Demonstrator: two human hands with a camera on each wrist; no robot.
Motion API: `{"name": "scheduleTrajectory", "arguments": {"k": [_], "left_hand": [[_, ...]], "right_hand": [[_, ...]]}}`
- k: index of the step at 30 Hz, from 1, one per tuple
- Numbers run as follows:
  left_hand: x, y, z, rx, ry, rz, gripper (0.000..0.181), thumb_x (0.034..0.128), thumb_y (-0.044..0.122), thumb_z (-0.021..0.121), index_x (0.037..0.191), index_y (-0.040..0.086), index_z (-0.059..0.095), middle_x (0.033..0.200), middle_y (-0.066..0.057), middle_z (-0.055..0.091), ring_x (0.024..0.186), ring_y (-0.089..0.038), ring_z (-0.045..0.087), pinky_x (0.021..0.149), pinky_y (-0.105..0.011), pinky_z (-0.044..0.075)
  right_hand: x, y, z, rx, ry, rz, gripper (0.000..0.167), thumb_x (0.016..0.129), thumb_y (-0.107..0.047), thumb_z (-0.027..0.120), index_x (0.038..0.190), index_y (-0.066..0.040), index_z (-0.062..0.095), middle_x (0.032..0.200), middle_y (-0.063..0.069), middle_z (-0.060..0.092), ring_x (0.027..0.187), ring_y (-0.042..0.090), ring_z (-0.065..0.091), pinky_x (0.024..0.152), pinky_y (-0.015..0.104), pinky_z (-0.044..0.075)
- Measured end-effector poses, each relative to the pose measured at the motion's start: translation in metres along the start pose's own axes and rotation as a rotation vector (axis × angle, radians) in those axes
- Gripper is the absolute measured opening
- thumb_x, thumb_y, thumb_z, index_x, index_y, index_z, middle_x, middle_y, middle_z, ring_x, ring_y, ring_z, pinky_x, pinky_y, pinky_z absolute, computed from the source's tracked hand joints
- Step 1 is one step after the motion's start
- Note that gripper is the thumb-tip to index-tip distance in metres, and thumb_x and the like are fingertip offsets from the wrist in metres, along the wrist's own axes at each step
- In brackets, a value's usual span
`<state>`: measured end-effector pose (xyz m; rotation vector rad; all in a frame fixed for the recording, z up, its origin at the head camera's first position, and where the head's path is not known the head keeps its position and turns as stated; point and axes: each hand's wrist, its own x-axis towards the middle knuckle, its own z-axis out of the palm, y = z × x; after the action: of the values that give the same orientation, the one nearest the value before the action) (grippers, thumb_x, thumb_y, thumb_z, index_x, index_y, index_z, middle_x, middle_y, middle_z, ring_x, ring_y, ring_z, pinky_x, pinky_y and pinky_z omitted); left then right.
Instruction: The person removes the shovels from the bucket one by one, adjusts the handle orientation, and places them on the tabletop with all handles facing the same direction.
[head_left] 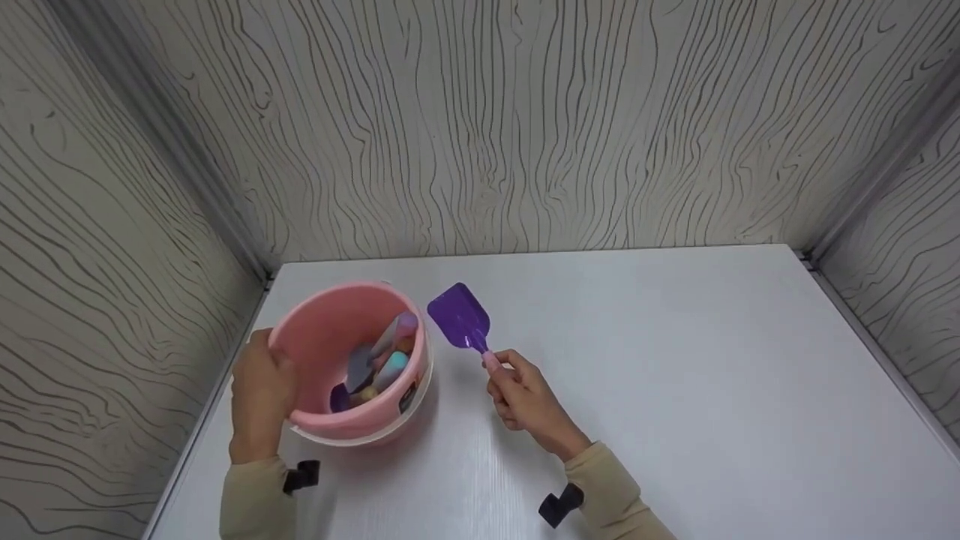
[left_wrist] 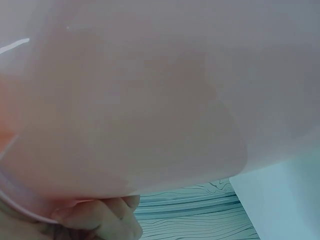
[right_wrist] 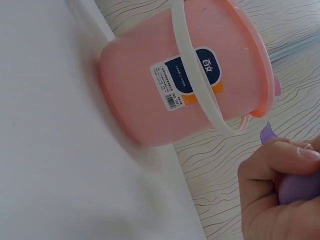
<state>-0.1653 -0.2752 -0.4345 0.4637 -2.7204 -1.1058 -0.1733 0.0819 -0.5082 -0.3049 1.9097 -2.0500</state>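
Note:
A pink bucket (head_left: pixel 311 319) stands tilted on the left of the table, its opening turned up toward the head camera. At its left rim, my left hand (head_left: pixel 262 394) grips the edge; the left wrist view shows the curled fingers (left_wrist: pixel 102 217) against the bucket's wall. My right hand (head_left: pixel 529 397) holds a purple toy shovel (head_left: pixel 459 315) by its handle, blade up, just right of the bucket and apart from it. Inside the bucket lie a teal-tipped piece (head_left: pixel 391 369), a lilac-ended piece (head_left: pixel 405 324), a grey piece (head_left: pixel 360 367) and a dark purple piece (head_left: pixel 340 397).
A white handle (right_wrist: pixel 192 72) hangs across the bucket's outside, over a printed label (right_wrist: pixel 172 92). The white table (head_left: pixel 712 375) stretches to the right. Wood-grain panels (head_left: pixel 525 127) enclose the back and both sides.

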Motion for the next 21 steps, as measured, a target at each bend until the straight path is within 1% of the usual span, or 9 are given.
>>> {"name": "scheduleTrajectory", "arguments": {"k": [7, 11, 14, 18, 21], "left_hand": [[0.000, -0.003, 0.001, 0.015, 0.003, -0.008, 0.047, 0.1113, 0.016, 0.030, 0.149, -0.009, 0.044, 0.134, -0.034, 0.058, 0.111, -0.048, 0.067, 0.088, -0.063, 0.058], [0.000, -0.003, 0.001, 0.015, 0.000, -0.015, 0.048, 0.1115, 0.016, 0.030, 0.150, -0.009, 0.043, 0.136, -0.034, 0.058, 0.112, -0.047, 0.067, 0.089, -0.063, 0.058], [0.001, -0.003, 0.000, 0.013, -0.007, -0.021, 0.049, 0.1114, 0.017, 0.031, 0.152, -0.008, 0.042, 0.137, -0.034, 0.058, 0.112, -0.047, 0.067, 0.090, -0.063, 0.058], [0.001, -0.001, 0.000, 0.016, -0.003, -0.013, 0.048, 0.1117, 0.017, 0.032, 0.152, -0.008, 0.042, 0.137, -0.033, 0.057, 0.113, -0.047, 0.066, 0.091, -0.063, 0.058], [0.000, 0.000, 0.001, 0.014, 0.008, 0.001, 0.047, 0.1119, 0.016, 0.033, 0.152, -0.008, 0.043, 0.136, -0.033, 0.058, 0.113, -0.048, 0.067, 0.091, -0.064, 0.058]], "right_hand": [[-0.001, 0.010, 0.008, 0.070, 0.035, 0.033, 0.038, 0.115, -0.043, 0.046, 0.123, -0.006, 0.052, 0.077, -0.002, 0.046, 0.053, 0.006, 0.033, 0.045, 0.020, 0.027], [0.000, 0.016, 0.013, 0.123, 0.062, 0.060, 0.035, 0.115, -0.040, 0.048, 0.124, -0.006, 0.052, 0.078, -0.003, 0.047, 0.055, 0.006, 0.033, 0.046, 0.019, 0.028], [0.000, 0.020, 0.018, 0.180, 0.098, 0.083, 0.033, 0.115, -0.038, 0.048, 0.123, -0.006, 0.052, 0.080, -0.003, 0.047, 0.057, 0.005, 0.034, 0.046, 0.018, 0.030], [0.002, 0.023, 0.024, 0.237, 0.144, 0.110, 0.031, 0.115, -0.038, 0.048, 0.121, -0.007, 0.051, 0.081, -0.003, 0.047, 0.060, 0.004, 0.035, 0.048, 0.017, 0.031], [0.004, 0.026, 0.028, 0.250, 0.165, 0.127, 0.031, 0.115, -0.037, 0.048, 0.120, -0.007, 0.050, 0.081, -0.003, 0.047, 0.061, 0.004, 0.036, 0.049, 0.016, 0.032]]}}
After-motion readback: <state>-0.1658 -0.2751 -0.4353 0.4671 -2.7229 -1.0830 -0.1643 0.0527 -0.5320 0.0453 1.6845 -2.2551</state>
